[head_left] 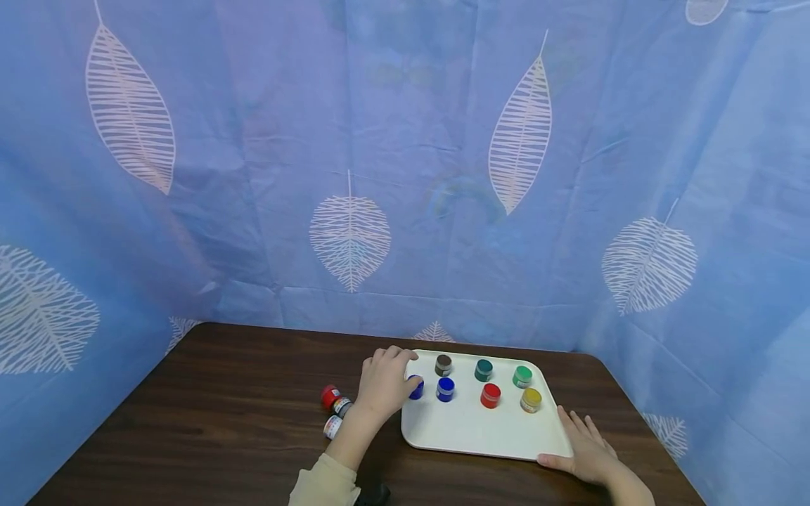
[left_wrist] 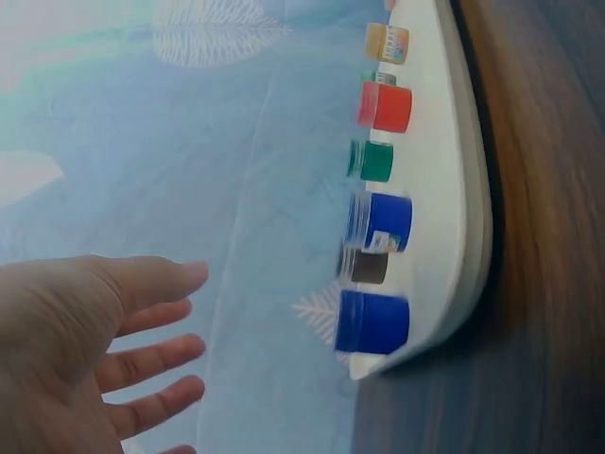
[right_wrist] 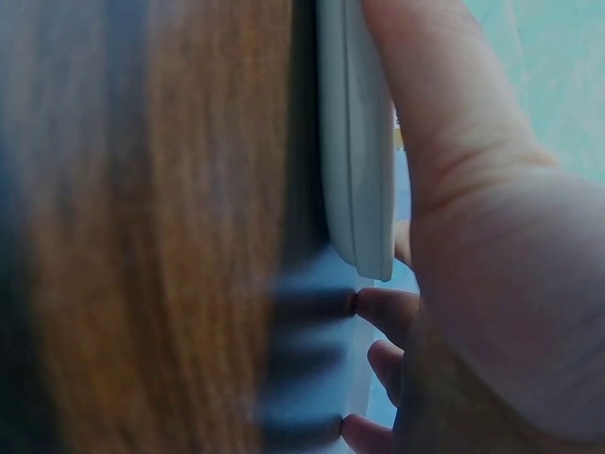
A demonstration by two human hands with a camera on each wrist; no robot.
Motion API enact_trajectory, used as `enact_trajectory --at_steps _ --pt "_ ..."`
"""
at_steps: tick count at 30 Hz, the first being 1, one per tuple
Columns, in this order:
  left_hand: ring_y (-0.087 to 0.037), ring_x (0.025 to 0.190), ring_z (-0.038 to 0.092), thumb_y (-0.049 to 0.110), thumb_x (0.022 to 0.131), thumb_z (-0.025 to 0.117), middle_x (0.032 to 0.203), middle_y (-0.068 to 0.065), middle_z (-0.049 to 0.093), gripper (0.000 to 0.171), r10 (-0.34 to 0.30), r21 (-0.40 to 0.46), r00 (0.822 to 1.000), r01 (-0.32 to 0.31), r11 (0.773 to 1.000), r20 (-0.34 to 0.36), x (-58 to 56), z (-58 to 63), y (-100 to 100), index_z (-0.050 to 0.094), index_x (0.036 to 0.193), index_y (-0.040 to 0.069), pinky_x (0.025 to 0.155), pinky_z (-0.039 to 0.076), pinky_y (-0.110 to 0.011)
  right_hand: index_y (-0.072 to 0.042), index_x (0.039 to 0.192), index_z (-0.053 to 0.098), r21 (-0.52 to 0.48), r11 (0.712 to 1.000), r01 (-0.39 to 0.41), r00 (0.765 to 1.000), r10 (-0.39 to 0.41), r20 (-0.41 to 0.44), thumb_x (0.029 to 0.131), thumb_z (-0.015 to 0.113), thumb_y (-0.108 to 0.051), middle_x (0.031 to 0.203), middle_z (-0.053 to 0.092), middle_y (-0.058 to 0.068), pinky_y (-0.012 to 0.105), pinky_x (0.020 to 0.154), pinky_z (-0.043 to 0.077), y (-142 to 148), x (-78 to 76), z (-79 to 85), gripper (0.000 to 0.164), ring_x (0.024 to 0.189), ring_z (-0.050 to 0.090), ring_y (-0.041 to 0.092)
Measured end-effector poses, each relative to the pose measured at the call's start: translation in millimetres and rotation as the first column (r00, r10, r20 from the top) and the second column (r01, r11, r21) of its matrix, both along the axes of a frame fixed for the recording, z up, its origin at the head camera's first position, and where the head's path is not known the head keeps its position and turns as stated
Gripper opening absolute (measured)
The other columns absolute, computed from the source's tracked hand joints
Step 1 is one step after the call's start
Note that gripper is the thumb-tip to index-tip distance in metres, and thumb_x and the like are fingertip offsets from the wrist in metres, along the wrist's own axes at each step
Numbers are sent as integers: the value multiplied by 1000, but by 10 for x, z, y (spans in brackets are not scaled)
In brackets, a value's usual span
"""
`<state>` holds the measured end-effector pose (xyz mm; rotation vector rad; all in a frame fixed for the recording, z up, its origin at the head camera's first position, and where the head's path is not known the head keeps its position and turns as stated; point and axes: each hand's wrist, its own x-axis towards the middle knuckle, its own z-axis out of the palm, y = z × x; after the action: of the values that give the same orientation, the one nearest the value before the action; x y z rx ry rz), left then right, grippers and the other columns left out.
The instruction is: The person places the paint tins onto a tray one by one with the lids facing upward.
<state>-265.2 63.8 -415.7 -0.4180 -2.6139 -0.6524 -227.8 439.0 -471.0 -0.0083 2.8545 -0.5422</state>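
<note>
A white tray (head_left: 468, 432) holds several small paint jars. A blue jar (head_left: 415, 388) stands at its left end, beside another blue jar (head_left: 446, 389). With them are a dark brown jar (head_left: 444, 365), a dark green jar (head_left: 484, 370), a green jar (head_left: 522, 377), a red jar (head_left: 490, 395) and a yellow jar (head_left: 531, 400). My left hand (head_left: 382, 383) hovers at the tray's left end, nearest the leftmost blue jar; the left wrist view shows it apart from the jars, fingers spread. At the tray's near right corner, my right hand (head_left: 588, 453) rests its thumb along the rim, fingers extended beside it.
Left of the left forearm, on the dark wooden table (head_left: 240, 422), lie a red-topped jar (head_left: 330, 396), a greyish jar (head_left: 342, 406) and a white-labelled jar (head_left: 332, 426), close together. A blue leaf-patterned cloth (head_left: 411, 140) hangs behind the table.
</note>
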Motion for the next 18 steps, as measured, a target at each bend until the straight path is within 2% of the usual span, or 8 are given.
enact_trajectory --at_steps 5,9,14,18 --pt "-26 105 60 32 82 78 111 -2 69 31 -29 -52 992 23 998 -124 59 39 -151 70 109 21 91 49 -50 10 151 7 -1 1000 -2 1000 2 0 84 63 -62 150 6 44 84 97 12 12 -7 -6 113 135 1 67" --pt "-23 101 60 31 82 78 108 1 70 27 -75 -75 979 62 995 -190 121 54 -328 70 107 22 92 48 -51 9 151 7 0 1000 1 1000 -1 -2 84 63 -62 150 6 43 84 97 12 20 -6 -10 113 135 1 66" --pt "-19 100 61 31 83 78 106 6 68 26 -141 -119 966 118 986 -214 199 19 -615 69 107 25 93 48 -51 9 151 9 4 1000 2 1000 -2 -4 83 64 -62 150 9 44 84 97 14 5 4 -14 113 135 3 66" --pt "-18 98 61 30 81 79 105 8 68 28 -165 -168 967 133 977 -193 248 -31 -847 69 106 26 91 49 -51 10 151 9 8 1000 4 1000 -4 -2 84 63 -63 150 10 44 84 96 15 -12 1 7 113 135 3 66"
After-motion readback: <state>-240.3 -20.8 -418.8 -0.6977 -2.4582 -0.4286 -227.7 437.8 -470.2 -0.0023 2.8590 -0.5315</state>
